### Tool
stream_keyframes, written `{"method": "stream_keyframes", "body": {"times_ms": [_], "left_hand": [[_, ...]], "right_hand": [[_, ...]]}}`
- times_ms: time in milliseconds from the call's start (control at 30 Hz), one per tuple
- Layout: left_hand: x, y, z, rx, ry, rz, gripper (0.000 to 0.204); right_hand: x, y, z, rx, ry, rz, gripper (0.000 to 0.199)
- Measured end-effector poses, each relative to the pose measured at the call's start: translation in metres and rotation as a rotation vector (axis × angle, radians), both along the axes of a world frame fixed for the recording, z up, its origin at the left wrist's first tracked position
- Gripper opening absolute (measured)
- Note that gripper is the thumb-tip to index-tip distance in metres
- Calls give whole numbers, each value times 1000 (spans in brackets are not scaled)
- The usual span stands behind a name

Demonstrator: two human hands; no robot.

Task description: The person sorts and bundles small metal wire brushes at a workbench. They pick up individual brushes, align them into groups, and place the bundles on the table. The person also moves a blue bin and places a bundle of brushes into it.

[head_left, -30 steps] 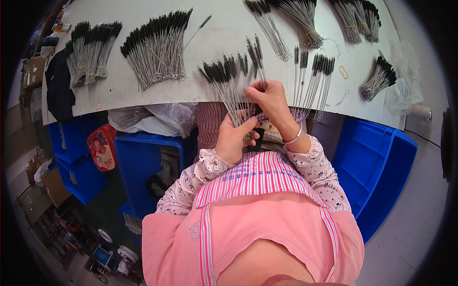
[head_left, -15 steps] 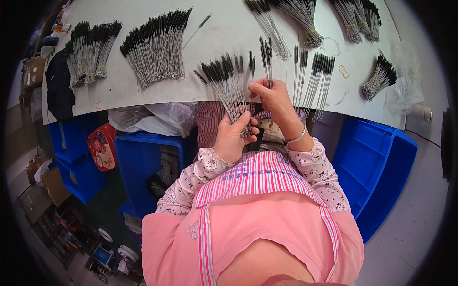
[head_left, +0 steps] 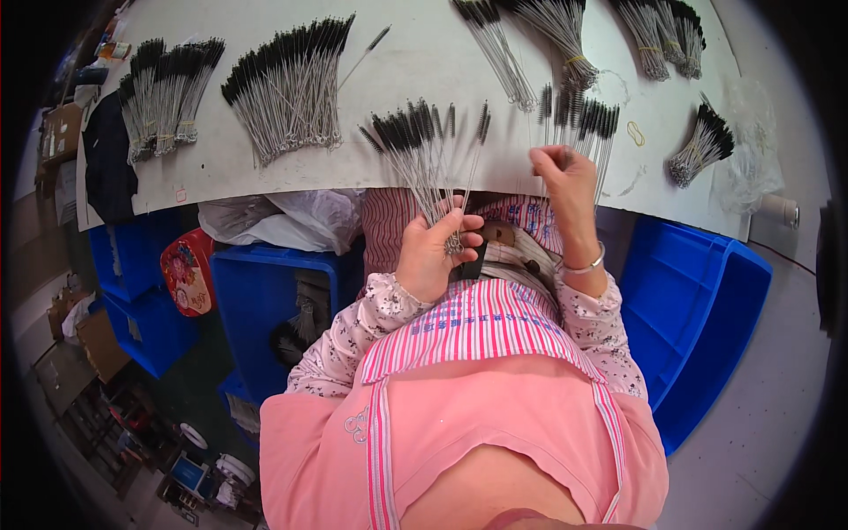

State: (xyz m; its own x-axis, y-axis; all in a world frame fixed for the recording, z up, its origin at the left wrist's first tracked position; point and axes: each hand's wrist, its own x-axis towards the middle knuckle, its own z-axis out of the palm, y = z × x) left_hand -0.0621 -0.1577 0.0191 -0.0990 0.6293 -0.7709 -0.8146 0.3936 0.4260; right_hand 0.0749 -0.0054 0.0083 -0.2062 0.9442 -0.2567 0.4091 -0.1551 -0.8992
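My left hand [head_left: 433, 246] is closed around the looped wire ends of a fanned bunch of thin wire brushes [head_left: 417, 132] with black bristle tips. One or two brushes [head_left: 482, 124] lean apart on the right side of that bunch. Over the table's near edge, my right hand [head_left: 567, 181] has its fingers pinched, apparently on a few brushes whose blurred tips show just above it. These overlap a small loose group of brushes [head_left: 601, 124] lying on the table beside the hand, so how many it holds is unclear.
Larger piles of brushes [head_left: 291, 88] cover the far left of the white table [head_left: 415, 62]. Banded bundles [head_left: 579, 71] lie at the back right, another bundle [head_left: 702, 146] nearer. A yellow rubber band [head_left: 636, 133] lies by the loose group. Blue crates [head_left: 698, 309] stand below the table edge.
My right hand has moved right, away from the left hand's bunch, carrying brushes toward the loose group. A brush it was holding beside the bunch now leans in my left hand.
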Motion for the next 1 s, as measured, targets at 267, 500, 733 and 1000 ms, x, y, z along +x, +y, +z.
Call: {"method": "stream_keyframes", "body": {"times_ms": [267, 500, 733, 1000], "left_hand": [[1, 2, 1, 20, -41, 16, 28], [1, 1, 1, 45, -68, 24, 32], [1, 1, 0, 57, -56, 9, 37], [0, 2, -2, 47, -29, -28, 36]], "right_hand": [[25, 17, -3, 162, -181, 9, 25], [-36, -26, -4, -104, 163, 213, 28], [-46, -33, -21, -151, 150, 180, 26], [-56, -39, -18, -233, 202, 194, 24]]}}
